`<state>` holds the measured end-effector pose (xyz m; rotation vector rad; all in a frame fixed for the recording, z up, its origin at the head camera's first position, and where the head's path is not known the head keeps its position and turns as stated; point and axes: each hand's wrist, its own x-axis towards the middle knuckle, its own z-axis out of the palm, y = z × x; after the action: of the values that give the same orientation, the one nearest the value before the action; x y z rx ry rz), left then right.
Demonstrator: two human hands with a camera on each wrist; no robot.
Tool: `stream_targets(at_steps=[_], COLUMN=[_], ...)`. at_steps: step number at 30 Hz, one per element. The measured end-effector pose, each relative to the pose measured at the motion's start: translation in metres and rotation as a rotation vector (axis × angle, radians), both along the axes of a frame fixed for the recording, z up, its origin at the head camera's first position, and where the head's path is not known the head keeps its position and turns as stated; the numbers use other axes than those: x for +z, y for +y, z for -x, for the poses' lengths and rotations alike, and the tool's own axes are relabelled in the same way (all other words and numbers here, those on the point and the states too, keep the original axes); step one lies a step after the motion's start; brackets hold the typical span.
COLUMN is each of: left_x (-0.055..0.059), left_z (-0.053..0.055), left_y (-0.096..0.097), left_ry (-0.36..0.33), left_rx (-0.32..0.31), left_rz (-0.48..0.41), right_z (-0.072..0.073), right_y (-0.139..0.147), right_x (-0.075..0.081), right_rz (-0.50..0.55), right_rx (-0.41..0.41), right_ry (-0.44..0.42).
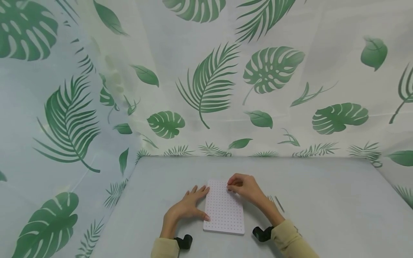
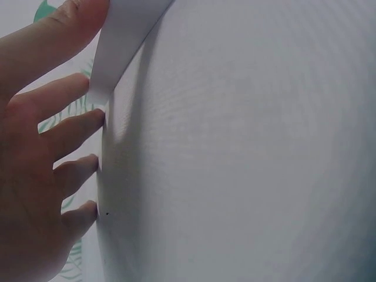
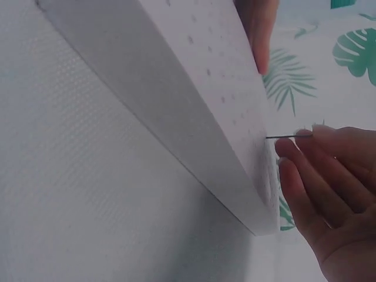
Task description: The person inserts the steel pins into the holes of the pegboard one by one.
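A white rectangular board (image 1: 224, 211) with rows of small holes lies flat on the table. My left hand (image 1: 187, 206) rests along its left side, with the thumb on the surface near the lower corner and the spread fingertips at the upper left edge. In the right wrist view, my right hand (image 3: 335, 191) pinches a thin dark metal pin (image 3: 288, 137) between thumb and fingertips. The pin's free end meets the board's top face near its far right corner. From the head view, the curled fingers hide this pin.
Several thin metal pins (image 1: 279, 203) lie on the grey-white table (image 1: 322, 200) beside my right forearm. Black wrist cameras (image 1: 262, 234) sit at both cuffs. Behind and to the left, leaf-printed curtains (image 1: 219, 132) border the table.
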<state>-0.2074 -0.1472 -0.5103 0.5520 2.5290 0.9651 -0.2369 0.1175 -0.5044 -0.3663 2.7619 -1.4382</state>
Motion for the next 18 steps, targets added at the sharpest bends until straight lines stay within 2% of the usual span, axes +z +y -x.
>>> stream_targets(at_steps=[11, 18], left_x=[0.008, 0.003], left_z=[0.004, -0.001], left_y=[0.003, 0.002], left_ry=[0.007, -0.004], left_rx=[-0.013, -0.005], left_rz=[-0.002, -0.012], right_z=[-0.005, -0.026], right_y=[0.013, 0.034], right_x=[0.006, 0.014], right_rz=[-0.053, -0.106], right_rx=[0.067, 0.104], right_ry=[0.052, 0.064])
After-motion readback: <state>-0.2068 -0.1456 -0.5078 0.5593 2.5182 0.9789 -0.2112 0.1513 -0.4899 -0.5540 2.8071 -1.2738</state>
